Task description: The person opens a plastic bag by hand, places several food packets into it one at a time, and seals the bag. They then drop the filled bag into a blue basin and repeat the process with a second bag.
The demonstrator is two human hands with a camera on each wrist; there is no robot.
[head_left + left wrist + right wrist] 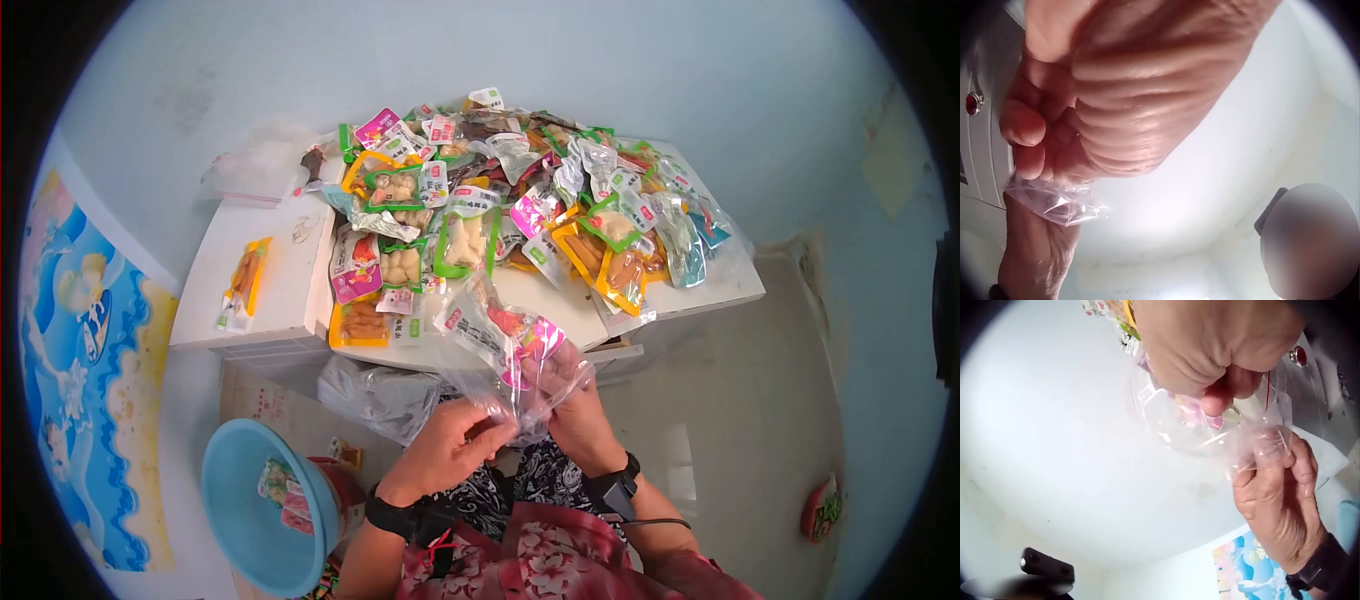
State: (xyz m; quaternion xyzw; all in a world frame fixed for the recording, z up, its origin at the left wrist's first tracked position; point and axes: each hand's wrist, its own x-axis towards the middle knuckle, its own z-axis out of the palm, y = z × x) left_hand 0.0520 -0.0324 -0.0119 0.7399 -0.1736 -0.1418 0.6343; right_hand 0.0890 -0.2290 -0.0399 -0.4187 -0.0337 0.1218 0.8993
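Both hands are at a clear plastic bag (462, 365) in front of the table's edge. Through the film shows a food packet (503, 325) with a white and pink label. My left hand (455, 450) pinches the bag's near edge between thumb and fingers; the right wrist view shows this left hand (1282, 506) with film over its fingertips. My right hand (580, 425) grips the bag from the right side, part of its fingers seen through the plastic. In the left wrist view, crumpled film (1060, 203) lies between the two hands.
A heap of sealed food packets (465, 240) covers the back of the white table (550, 305). One yellow-edged packet (245, 280) lies apart at left, near folded clear bags (255, 170). A blue basin (235, 510) with several packets stands on the floor. A translucent bag (375, 395) hangs below the front edge.
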